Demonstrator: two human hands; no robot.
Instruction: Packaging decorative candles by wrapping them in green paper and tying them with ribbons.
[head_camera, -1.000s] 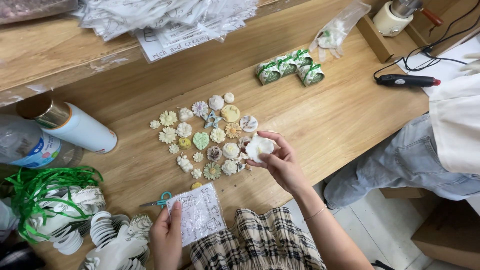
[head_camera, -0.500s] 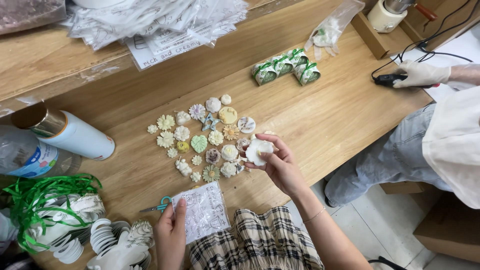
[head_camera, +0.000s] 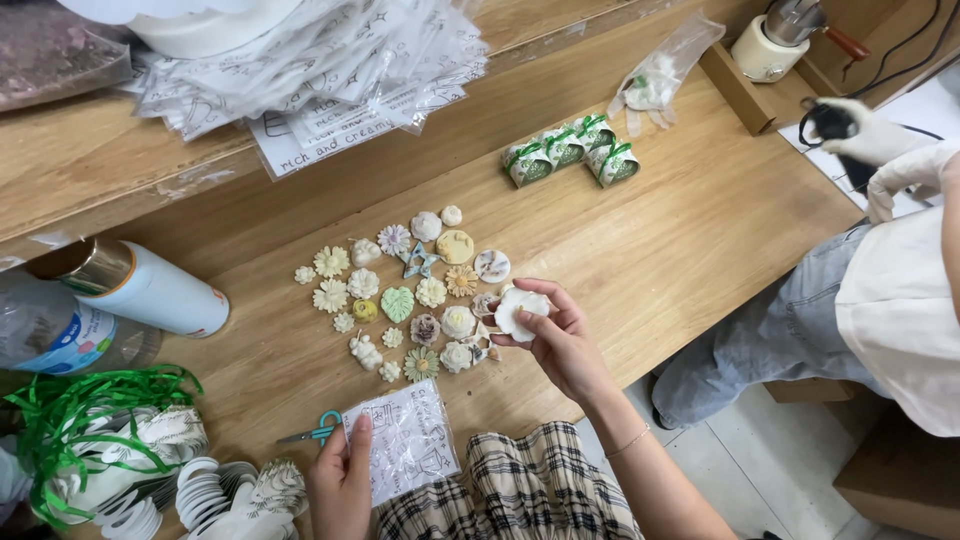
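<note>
My right hand (head_camera: 560, 340) pinches a small white flower-shaped piece (head_camera: 520, 308) at the right edge of a cluster of several small cream, green and grey flower and leaf ornaments (head_camera: 405, 295) laid out on the wooden table (head_camera: 680, 230). At the table's near edge my left hand (head_camera: 340, 480) holds a small clear printed bag (head_camera: 408, 438). Just left of that bag lie small scissors with teal handles (head_camera: 315, 430).
A white tube (head_camera: 140, 290) and a plastic bottle (head_camera: 60, 335) lie at left, above green ribbon (head_camera: 70, 420) and stacked white paper pieces (head_camera: 200, 490). Clear bags (head_camera: 310, 70) pile up at the back. Green-ribboned packets (head_camera: 570, 150) sit mid-right. A gloved co-worker's hand (head_camera: 880, 150) holds a black tool at right.
The co-worker's gloved hand has come in at right and picked up the black tool. My right hand stays at the cluster with the white piece; my left hand keeps the bag.
</note>
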